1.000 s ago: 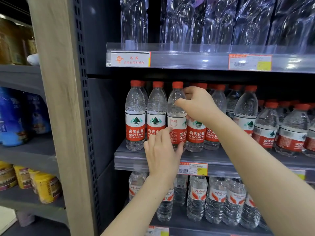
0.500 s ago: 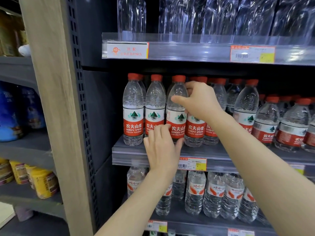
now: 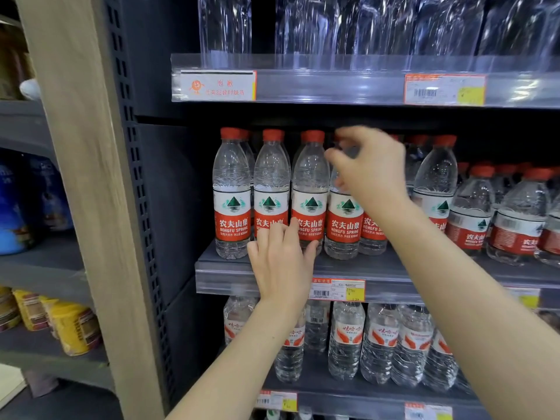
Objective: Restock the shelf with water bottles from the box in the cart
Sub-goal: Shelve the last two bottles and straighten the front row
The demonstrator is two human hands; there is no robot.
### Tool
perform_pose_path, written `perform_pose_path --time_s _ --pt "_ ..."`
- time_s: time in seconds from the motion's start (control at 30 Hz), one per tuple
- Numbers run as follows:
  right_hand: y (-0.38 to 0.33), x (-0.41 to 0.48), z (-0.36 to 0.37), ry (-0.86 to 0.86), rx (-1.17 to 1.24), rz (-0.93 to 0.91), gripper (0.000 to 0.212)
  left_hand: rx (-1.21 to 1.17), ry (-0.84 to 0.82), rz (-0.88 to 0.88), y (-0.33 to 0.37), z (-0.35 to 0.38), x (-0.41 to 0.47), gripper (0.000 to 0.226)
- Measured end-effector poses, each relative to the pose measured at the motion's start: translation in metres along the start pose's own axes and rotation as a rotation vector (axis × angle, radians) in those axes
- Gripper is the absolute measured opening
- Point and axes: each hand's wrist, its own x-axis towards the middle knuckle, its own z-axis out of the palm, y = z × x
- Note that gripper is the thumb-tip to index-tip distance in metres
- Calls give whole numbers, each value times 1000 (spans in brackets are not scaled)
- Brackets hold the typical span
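Water bottles (image 3: 310, 195), head view only: clear ribbed plastic, rounded shoulders, red screw caps, white-and-red paper labels with a green mountain mark; standing upright on the middle shelf (image 3: 424, 268), a dark grey metal board with a clear plastic price rail along its front lip. Front row at the left end: four bottles side by side, touching or nearly so, labels facing out; further bottles behind and to the right, less evenly spaced. Left hand (image 3: 280, 262): flat and open, fingertips resting against the lower labels of the second and third bottles, thumb at the base of the third; pressing, not gripping. Right hand (image 3: 368, 168): raised at neck height before the fourth bottle, fingers loosely curled; blurred, so whether it pinches the neck or hovers just clear cannot be told. Upper shelf (image 3: 333, 86): glossy clear packaging, contents indistinct, two tags on the rail. Lower shelf (image 3: 363, 398): smaller clear bottles of another brand, red-and-white labels. Upright post (image 3: 85, 177): pale wood-grain finish, beside a perforated dark metal strip. Cart and box: not in view. Status, judged: left end filled and being squared up; right-hand rows look loose, so more stocking and fronting likely remain.
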Motion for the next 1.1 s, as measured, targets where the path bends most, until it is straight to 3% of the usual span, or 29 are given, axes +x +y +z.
perform_pose_path --time_s 0.1,0.23,0.4,0.67,0.83,1.0,1.1 --pt "12 2 -20 152 -35 114 25 -3 -4 -17 0 -1 1 57" --pt "21 -12 -19 11 -308 243 52 -6 -45 -93 8 -5 3 66" --pt "30 -25 -9 -108 -442 303 61 14 -25 -127 15 -5 3 59" --pt "44 -31 4 -78 -250 297 53 -3 15 -114 15 -3 1 49" --pt "45 -31 1 -104 -261 269 40 -2 17 -94 12 -2 -1 46" --pt "49 -33 1 -106 -268 270 46 -25 -17 -66 10 -4 1 47" --pt "48 -36 2 -96 -243 279 57 -159 133 -34 -3 -13 -2 31"
